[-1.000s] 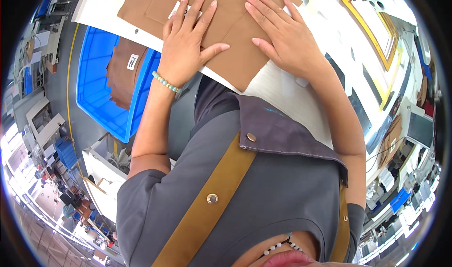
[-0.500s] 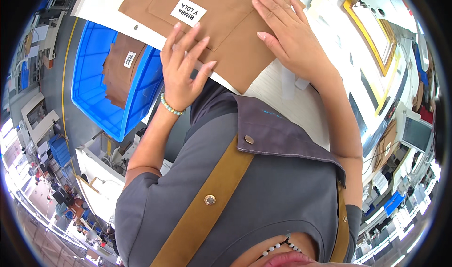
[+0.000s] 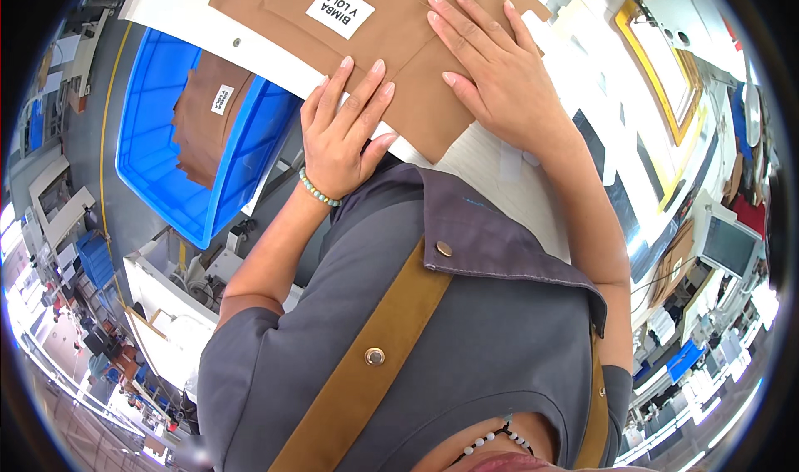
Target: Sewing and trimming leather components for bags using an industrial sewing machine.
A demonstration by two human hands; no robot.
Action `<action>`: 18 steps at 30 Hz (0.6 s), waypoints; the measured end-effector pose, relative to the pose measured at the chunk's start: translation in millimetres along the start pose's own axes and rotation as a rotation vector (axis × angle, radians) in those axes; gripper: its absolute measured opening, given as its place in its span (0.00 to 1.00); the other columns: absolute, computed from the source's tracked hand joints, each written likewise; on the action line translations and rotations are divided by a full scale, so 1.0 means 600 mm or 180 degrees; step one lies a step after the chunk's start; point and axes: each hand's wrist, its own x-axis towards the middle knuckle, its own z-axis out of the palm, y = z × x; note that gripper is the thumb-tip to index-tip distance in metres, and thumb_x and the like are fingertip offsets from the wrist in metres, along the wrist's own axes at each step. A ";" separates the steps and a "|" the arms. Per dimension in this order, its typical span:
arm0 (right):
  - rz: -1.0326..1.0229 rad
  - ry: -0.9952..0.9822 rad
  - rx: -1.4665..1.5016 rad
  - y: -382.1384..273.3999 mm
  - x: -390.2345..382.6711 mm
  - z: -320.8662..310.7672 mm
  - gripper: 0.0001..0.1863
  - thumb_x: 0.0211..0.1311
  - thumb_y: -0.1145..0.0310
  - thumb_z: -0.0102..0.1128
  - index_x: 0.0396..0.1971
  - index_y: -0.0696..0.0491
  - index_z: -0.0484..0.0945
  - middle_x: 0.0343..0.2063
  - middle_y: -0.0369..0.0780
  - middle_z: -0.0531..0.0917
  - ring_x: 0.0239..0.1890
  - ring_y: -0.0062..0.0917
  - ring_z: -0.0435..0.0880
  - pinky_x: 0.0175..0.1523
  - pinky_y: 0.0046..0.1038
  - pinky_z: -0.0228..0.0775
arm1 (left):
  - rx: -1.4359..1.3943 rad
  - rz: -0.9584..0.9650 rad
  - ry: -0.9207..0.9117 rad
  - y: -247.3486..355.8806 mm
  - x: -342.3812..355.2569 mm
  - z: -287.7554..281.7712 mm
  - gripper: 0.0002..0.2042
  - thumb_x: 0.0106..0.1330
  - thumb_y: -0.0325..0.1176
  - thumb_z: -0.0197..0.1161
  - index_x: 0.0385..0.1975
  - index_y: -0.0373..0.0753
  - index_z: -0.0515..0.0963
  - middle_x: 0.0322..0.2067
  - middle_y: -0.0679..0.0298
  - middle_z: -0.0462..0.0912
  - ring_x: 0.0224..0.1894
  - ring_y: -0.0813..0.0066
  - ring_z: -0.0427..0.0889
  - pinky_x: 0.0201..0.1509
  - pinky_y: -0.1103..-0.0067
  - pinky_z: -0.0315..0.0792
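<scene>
A brown fabric piece (image 3: 399, 97) with a stitched patch and a white printed label (image 3: 339, 11) lies spread over the white table (image 3: 250, 43). Flat on its right part rests my right hand (image 3: 499, 68), fingers stretched out. My left hand (image 3: 343, 131), with a beaded bracelet (image 3: 320, 192) at the wrist, reaches over the table's near edge. Its fingertips touch the fabric's near left edge, and its fingers lie extended with the thumb apart. Neither hand grasps anything.
To the left, below table height, stands a blue plastic bin (image 3: 212, 210) holding a stack of similar brown pieces (image 3: 208, 131). A yellow frame (image 3: 657, 72) lies on the work surface at right. Beyond it is a monitor (image 3: 728, 243).
My left hand has drawn back toward me, its fingers now closer together and lower. My right hand has shifted slightly left and nearer, still flat on the fabric.
</scene>
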 end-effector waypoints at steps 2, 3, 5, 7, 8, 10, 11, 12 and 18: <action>0.0043 -0.0007 -0.0004 -0.003 0.000 0.000 0.34 0.75 0.60 0.56 0.79 0.49 0.64 0.80 0.33 0.64 0.83 0.34 0.58 0.84 0.52 0.43 | 0.0023 -0.0010 0.0056 0.000 -0.007 -0.001 0.24 0.81 0.51 0.53 0.60 0.40 0.85 0.67 0.59 0.83 0.75 0.52 0.71 0.75 0.61 0.60; 0.0025 -0.0012 0.0005 -0.003 0.000 0.001 0.34 0.75 0.60 0.56 0.79 0.49 0.64 0.80 0.33 0.64 0.83 0.34 0.58 0.84 0.52 0.43 | 0.0033 -0.0028 0.0057 -0.001 -0.012 -0.001 0.24 0.81 0.51 0.53 0.60 0.40 0.85 0.67 0.59 0.83 0.75 0.52 0.71 0.75 0.61 0.60; 0.0029 0.0002 -0.0018 -0.001 0.000 0.000 0.34 0.76 0.60 0.56 0.79 0.49 0.64 0.80 0.33 0.64 0.83 0.34 0.58 0.84 0.52 0.43 | 0.0085 -0.0009 0.0074 -0.002 -0.017 0.002 0.25 0.81 0.52 0.52 0.60 0.40 0.85 0.66 0.59 0.83 0.75 0.52 0.72 0.74 0.61 0.60; 0.0020 -0.0009 -0.0025 -0.001 -0.002 -0.001 0.34 0.76 0.60 0.56 0.79 0.49 0.64 0.80 0.33 0.64 0.83 0.34 0.58 0.84 0.52 0.42 | 0.0012 -0.0025 0.0111 -0.002 -0.022 -0.001 0.22 0.80 0.48 0.55 0.59 0.40 0.86 0.66 0.58 0.83 0.74 0.52 0.73 0.74 0.62 0.61; 0.0026 -0.0017 -0.0032 -0.001 -0.002 -0.001 0.34 0.76 0.60 0.56 0.79 0.49 0.64 0.80 0.33 0.64 0.83 0.34 0.58 0.85 0.51 0.42 | -0.0068 -0.0029 0.0142 -0.002 -0.024 -0.002 0.20 0.78 0.45 0.58 0.58 0.40 0.86 0.65 0.57 0.84 0.73 0.52 0.74 0.73 0.62 0.62; 0.0019 -0.0015 -0.0032 -0.001 -0.004 -0.001 0.34 0.76 0.60 0.55 0.79 0.49 0.63 0.81 0.34 0.64 0.83 0.34 0.58 0.84 0.51 0.42 | -0.0254 -0.0072 0.0238 -0.007 -0.027 -0.004 0.17 0.76 0.39 0.61 0.57 0.39 0.86 0.64 0.56 0.84 0.72 0.51 0.75 0.73 0.61 0.63; 0.0021 -0.0013 -0.0034 -0.001 -0.004 -0.001 0.34 0.76 0.60 0.55 0.79 0.49 0.63 0.81 0.34 0.63 0.83 0.34 0.57 0.84 0.51 0.42 | -0.0445 -0.0108 0.0329 -0.009 -0.026 -0.004 0.15 0.73 0.33 0.64 0.56 0.39 0.86 0.63 0.55 0.85 0.71 0.50 0.76 0.73 0.61 0.65; 0.0024 -0.0012 -0.0038 -0.001 -0.003 -0.002 0.34 0.76 0.60 0.55 0.79 0.49 0.63 0.81 0.34 0.63 0.83 0.34 0.57 0.84 0.51 0.42 | -0.0448 -0.0105 0.0332 -0.010 -0.023 -0.003 0.15 0.73 0.33 0.64 0.56 0.39 0.86 0.63 0.55 0.85 0.71 0.50 0.76 0.73 0.61 0.65; -0.0092 0.0439 -0.0029 -0.015 0.007 -0.004 0.25 0.72 0.63 0.62 0.67 0.50 0.79 0.73 0.35 0.75 0.76 0.34 0.70 0.82 0.50 0.51 | -0.0570 -0.0547 0.0907 -0.010 0.023 -0.011 0.14 0.67 0.24 0.68 0.52 0.39 0.87 0.60 0.58 0.86 0.71 0.49 0.75 0.74 0.60 0.66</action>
